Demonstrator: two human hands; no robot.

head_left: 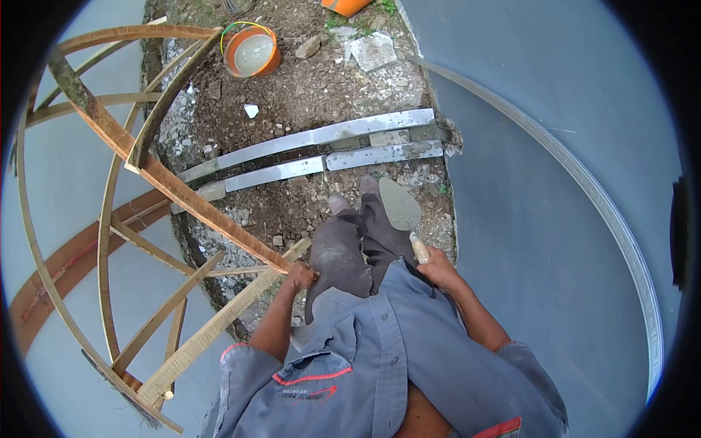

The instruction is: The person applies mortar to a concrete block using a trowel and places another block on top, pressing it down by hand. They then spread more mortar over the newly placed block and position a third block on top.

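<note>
My right hand (440, 269) is wrapped round the pale handle of a trowel (399, 204). Its rounded grey blade points away from me, beside my lower legs. At the lower end of a long wooden beam, my left hand (300, 277) is closed on the wooden scaffold (191, 202). This scaffold is built of several crossing timbers and leans over the left side of the view. Part of the left hand's grip is hidden by the hand itself.
An orange bucket (252, 51) with grey liquid stands on the rubble ground ahead. Metal-faced strips (314, 137) cross the ground before my feet. Smooth grey walls rise on both sides; a long metal strip (562, 146) runs along the right one. Broken slabs (374, 52) lie farther off.
</note>
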